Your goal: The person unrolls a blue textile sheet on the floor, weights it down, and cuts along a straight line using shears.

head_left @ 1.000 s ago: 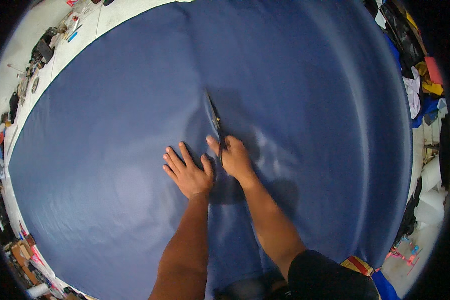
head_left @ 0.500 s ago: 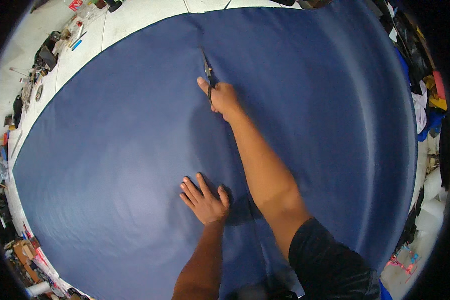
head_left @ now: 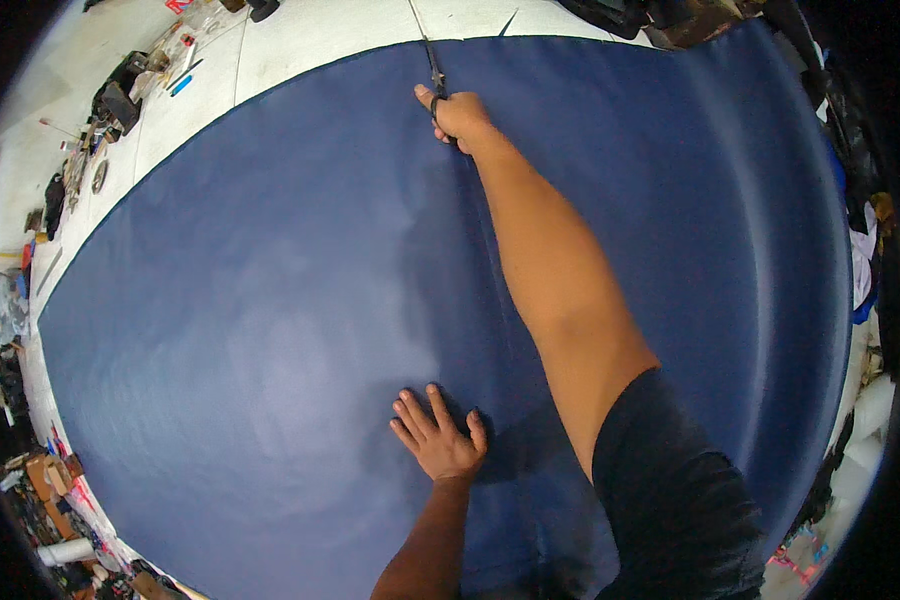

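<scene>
A large sheet of dark blue, slightly shiny material [head_left: 240,330], like vinyl or leatherette, covers most of the white table. My right hand [head_left: 460,117] is closed round the handles of a pair of dark scissors [head_left: 437,80], at the far edge of the sheet. The blades point away from me and reach past that edge over the white surface. A cut line runs from the scissors back toward me, partly hidden under my right forearm. My left hand [head_left: 438,440] lies flat on the sheet, fingers spread, left of the line and much nearer to me.
White table surface [head_left: 310,35] shows beyond the sheet's far edge. Small tools and a blue pen-like item [head_left: 181,86] lie at the far left. Cardboard boxes [head_left: 50,490] and clutter line the left side. Dark bags [head_left: 610,15] and white rolls [head_left: 860,450] are at the right.
My right hand has pushed the scissors farther away along the sheet, up to its far edge. My left hand stays flat on the sheet; the whole view has shifted slightly.
</scene>
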`<state>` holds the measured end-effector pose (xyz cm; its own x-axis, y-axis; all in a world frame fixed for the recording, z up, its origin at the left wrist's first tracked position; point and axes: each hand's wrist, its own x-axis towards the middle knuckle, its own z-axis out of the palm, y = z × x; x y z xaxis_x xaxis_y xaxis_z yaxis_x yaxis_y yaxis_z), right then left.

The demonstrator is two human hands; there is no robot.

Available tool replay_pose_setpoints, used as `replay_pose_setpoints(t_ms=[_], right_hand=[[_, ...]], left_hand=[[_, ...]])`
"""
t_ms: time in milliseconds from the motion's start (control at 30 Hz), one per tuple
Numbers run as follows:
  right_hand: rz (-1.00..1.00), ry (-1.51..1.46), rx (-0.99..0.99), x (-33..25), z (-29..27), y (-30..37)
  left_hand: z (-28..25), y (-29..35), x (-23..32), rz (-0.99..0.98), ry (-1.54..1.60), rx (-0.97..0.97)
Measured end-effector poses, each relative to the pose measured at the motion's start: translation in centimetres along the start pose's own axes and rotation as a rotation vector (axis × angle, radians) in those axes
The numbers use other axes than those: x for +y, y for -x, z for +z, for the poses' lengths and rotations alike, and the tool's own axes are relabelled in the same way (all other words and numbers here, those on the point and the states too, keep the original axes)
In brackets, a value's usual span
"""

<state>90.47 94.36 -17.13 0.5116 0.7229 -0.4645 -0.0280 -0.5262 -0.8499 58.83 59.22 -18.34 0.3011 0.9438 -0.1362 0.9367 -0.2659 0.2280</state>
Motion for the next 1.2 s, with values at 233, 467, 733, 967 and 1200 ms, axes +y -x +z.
replay_pose_setpoints(t_ms=[233, 467, 733, 967, 1200], right_hand=[[-0.141, -0.511, -0.017, 4.9, -2.3, 11.9], [0.298, 0.011, 0.604, 29.1, -12.6, 51.9], [0.176, 0.952, 0.849, 43.6, -14.6, 67.4], [0.198, 0.58, 0.832, 40.8, -14.1, 66.4], [0.068, 0.709, 0.992, 44.6, -14.9, 68.8]], left_hand=[[0.7, -0.1, 0.3, 0.031, 0.016, 0.065], [-0.5, -0.7, 0.7, 0.004, 0.022, 0.083], [1.4, -0.6, -0.3, 0.054, -0.008, 0.199], [1.3, -3.8, -6.7, 0.081, -0.084, 0.122], [-11.4, 11.3, -7.9, 0.292, 0.561, 0.134]])
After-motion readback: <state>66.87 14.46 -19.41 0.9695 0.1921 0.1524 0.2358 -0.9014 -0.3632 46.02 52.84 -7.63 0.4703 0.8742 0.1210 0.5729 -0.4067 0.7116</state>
